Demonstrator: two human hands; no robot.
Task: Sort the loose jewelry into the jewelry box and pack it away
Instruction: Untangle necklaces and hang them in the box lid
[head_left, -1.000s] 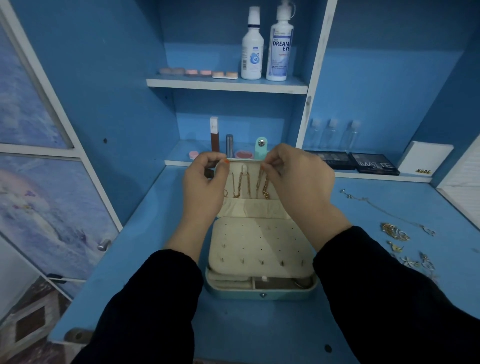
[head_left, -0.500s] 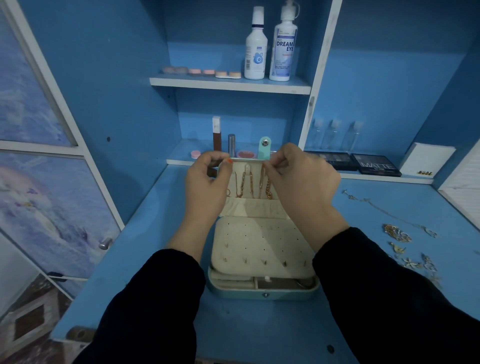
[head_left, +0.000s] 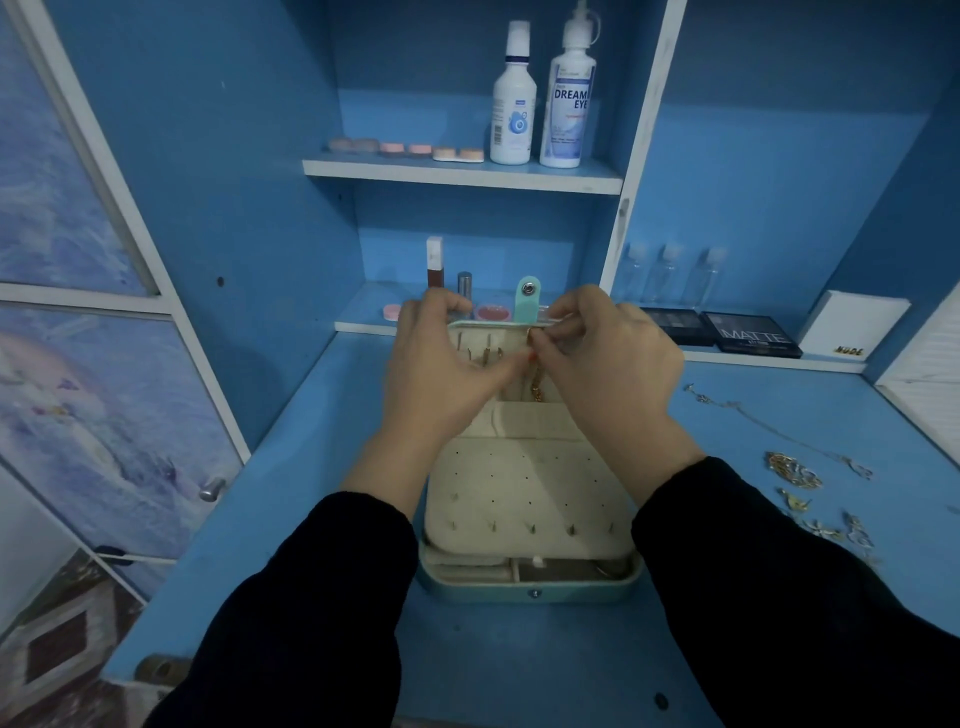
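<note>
From the head camera, the teal jewelry box (head_left: 530, 584) sits open on the blue counter (head_left: 322, 467), near its front edge and straight ahead of the person. Its lid (head_left: 483, 345) stands upright, its cream lining facing the camera and its snap tab (head_left: 527, 306) sticking up above the rim. A cream perforated earring panel (head_left: 519, 488) covers most of the base. The left hand (head_left: 441, 364) grips the lid's upper left corner, fingers curled over the top edge, the thumb stretched across the lining towards a gold chain (head_left: 536, 389) that hangs down inside the lid. The right hand (head_left: 608, 358) is bunched, its fingertips pinching the top of that chain just under the lid's rim. Both sleeves are black. Well off to the right, loose jewelry (head_left: 795, 470) lies scattered on the counter, with a thin necklace (head_left: 753, 415) stretched out behind it. Two white bottles (head_left: 513, 104) stand on the upper shelf, and dark makeup palettes (head_left: 753, 335) lie on the low ledge at right.
</note>
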